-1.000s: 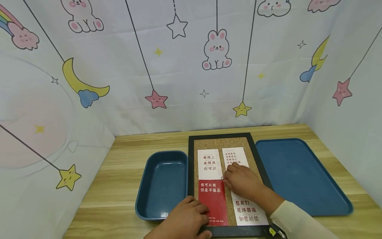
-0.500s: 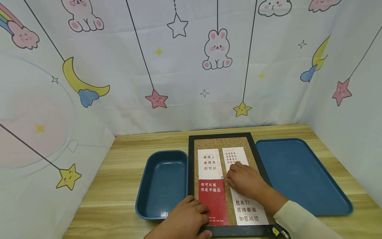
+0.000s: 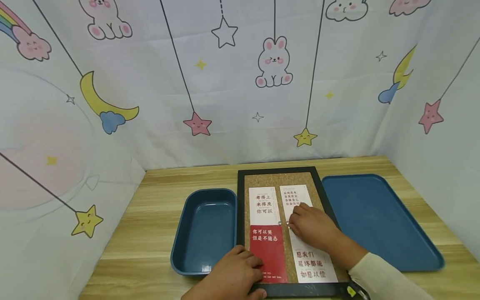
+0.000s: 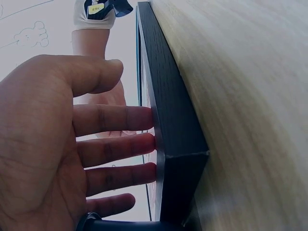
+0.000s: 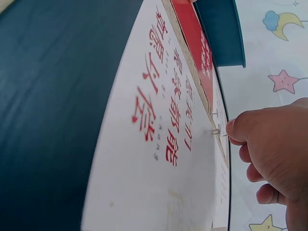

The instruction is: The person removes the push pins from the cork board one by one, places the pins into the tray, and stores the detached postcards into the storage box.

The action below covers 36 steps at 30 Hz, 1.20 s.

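Observation:
A black-framed cork board (image 3: 258, 180) bears long cards. A white card (image 3: 262, 206) and a red card (image 3: 267, 254) line up in the left column; another white card (image 3: 313, 271) lies to the right. My right hand (image 3: 313, 227) is over the right column, pinching a small push pin between thumb and curled fingers, mostly hidden by them. Beside its fingertips, a clear push pin (image 3: 279, 223) stands between the columns; pins (image 5: 215, 131) also show in the right wrist view. My left hand (image 3: 232, 273) rests straight fingertips (image 4: 144, 143) on the board's frame (image 4: 175, 110), thumb apart.
A deep blue bin (image 3: 204, 233) stands left of the board. On the right lies a flat blue tray (image 3: 378, 221), under the right forearm's side. The wooden table (image 3: 127, 233) meets a white printed curtain (image 3: 232, 146) at the back.
My right hand has shifted slightly right, off the gap between the columns, uncovering small pins beside its fingertips. The left hand stays at the board's lower left.

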{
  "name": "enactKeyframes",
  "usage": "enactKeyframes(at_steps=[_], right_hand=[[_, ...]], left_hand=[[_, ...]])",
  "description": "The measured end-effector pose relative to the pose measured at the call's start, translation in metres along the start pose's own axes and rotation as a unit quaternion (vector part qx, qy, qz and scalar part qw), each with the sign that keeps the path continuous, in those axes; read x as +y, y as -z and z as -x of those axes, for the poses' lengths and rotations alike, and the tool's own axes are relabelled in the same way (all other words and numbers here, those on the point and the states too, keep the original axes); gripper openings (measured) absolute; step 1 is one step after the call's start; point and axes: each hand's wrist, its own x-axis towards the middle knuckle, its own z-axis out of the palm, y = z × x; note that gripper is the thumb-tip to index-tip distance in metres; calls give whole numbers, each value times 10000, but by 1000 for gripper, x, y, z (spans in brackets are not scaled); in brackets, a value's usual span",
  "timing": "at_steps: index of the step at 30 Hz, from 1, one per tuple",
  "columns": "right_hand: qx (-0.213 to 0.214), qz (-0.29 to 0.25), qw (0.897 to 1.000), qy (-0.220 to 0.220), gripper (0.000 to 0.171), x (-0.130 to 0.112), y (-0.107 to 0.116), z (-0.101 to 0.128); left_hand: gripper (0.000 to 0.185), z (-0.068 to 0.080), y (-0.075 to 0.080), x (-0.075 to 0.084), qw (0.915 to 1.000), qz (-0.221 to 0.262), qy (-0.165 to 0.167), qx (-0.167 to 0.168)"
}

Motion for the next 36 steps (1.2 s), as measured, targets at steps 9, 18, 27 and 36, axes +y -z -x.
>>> enactKeyframes(at_steps=[9,18,27,36], right_hand=[[-12,-7,10000,34,11,4,4,5],[-99,26,9999,9,10,6,9,9],[67,111,9999,106,9,10,6,11],[-8,167,9998,79,9,13,6,12]], left_hand=[[32,0,0,0,9996,167,103,-184],[31,-1,1,1,9994,198,153,-234],[29,-1,0,1,10000,40,51,-69],[30,-1,1,1,9998,111,67,-138]])
